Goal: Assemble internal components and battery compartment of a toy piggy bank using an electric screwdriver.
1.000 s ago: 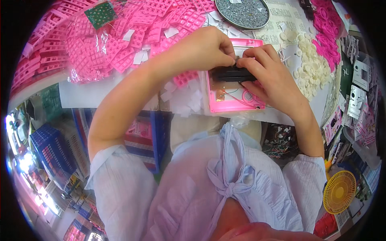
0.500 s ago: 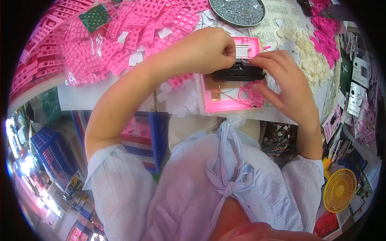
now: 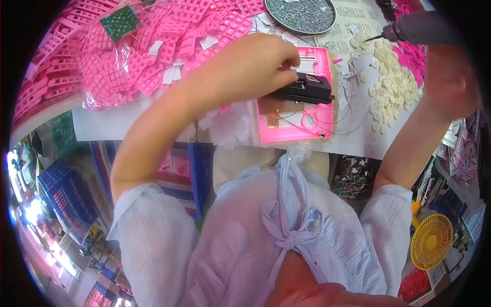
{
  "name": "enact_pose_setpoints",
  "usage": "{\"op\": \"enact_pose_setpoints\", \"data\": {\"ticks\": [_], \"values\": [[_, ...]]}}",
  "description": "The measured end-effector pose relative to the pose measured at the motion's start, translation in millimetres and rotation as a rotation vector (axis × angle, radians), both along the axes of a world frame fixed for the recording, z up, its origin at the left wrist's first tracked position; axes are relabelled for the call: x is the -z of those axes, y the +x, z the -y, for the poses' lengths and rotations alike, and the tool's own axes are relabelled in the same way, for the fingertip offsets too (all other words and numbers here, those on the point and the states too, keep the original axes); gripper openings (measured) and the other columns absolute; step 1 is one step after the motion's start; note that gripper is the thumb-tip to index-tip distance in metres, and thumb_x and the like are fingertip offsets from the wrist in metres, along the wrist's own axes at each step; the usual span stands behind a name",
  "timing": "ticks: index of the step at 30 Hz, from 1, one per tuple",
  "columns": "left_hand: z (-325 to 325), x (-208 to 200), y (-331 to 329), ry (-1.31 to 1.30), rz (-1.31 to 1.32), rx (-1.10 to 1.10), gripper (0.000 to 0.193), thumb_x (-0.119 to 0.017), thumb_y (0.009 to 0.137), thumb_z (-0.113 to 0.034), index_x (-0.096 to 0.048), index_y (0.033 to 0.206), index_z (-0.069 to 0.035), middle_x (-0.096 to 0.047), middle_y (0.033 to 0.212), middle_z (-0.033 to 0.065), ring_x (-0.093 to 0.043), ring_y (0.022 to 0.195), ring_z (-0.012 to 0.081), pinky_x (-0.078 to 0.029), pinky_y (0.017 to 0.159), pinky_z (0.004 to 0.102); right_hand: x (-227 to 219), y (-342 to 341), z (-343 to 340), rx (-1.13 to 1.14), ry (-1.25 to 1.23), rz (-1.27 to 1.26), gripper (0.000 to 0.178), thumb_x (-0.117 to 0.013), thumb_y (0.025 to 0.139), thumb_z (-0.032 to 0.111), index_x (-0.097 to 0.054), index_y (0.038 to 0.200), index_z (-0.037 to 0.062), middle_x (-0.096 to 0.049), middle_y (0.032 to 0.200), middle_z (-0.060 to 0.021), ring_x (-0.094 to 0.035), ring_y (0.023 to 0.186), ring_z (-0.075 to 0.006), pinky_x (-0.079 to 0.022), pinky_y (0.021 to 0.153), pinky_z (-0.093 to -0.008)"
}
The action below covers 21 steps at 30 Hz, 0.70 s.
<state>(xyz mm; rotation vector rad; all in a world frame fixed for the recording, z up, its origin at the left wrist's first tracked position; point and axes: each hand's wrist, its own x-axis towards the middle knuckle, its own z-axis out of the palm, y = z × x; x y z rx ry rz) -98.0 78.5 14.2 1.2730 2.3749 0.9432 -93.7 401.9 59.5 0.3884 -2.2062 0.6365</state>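
A pink plastic frame (image 3: pixel 312 122) with thin wires inside lies on the white tabletop in front of me. My left hand (image 3: pixel 255 64) presses a black rectangular module (image 3: pixel 307 88) onto the frame's upper half. My right hand (image 3: pixel 450 77) is raised at the right edge of the view and grips a grey electric screwdriver (image 3: pixel 417 28). Its bit points left, over a heap of small white round parts (image 3: pixel 391 89). The screwdriver tip hangs well clear of the frame.
Piles of pink plastic parts (image 3: pixel 153 56) in clear bags cover the table's left side. A green circuit board (image 3: pixel 120 21) lies on them. A round metal dish of screws (image 3: pixel 302 13) stands at the far edge. A yellow fan (image 3: pixel 431 240) sits low right.
My right hand left the black module and frame, moved up and right, and now holds the screwdriver. My left hand stayed on the module.
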Motion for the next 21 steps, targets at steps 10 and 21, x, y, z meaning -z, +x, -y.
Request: {"op": "enact_pose_setpoints", "data": {"ticks": [10,21], "values": [[20.2,34.9,73.6,0.081,-0.450,-0.264,0.050,-0.084,0.071,-0.029,-0.066,0.115,-0.014,-0.067,0.101,0.0002,-0.060,0.100,0.0213,-0.035,0.090,0.0424,-27.4,-11.3,73.8,-1.112,-0.925,0.772,0.045,-0.059,0.097,0.023,-0.049,0.135,0.0013,-0.065,0.099,-0.0151,-0.066,0.093,-0.0296,-0.054,0.091,-0.0461],[19.4,53.3,72.7,0.239,-0.342,-0.316,0.049,-0.083,0.069,-0.027,-0.066,0.114,-0.018,-0.064,0.097,-0.0029,-0.059,0.087,0.0183,-0.032,0.085,0.0425,13.3,64.5,126.5,-1.061,-0.751,0.465,0.032,-0.063,0.099,0.032,-0.050,0.119,0.0103,-0.048,0.064,0.0030,-0.046,0.055,-0.0128,-0.043,0.063,-0.0371]]}}
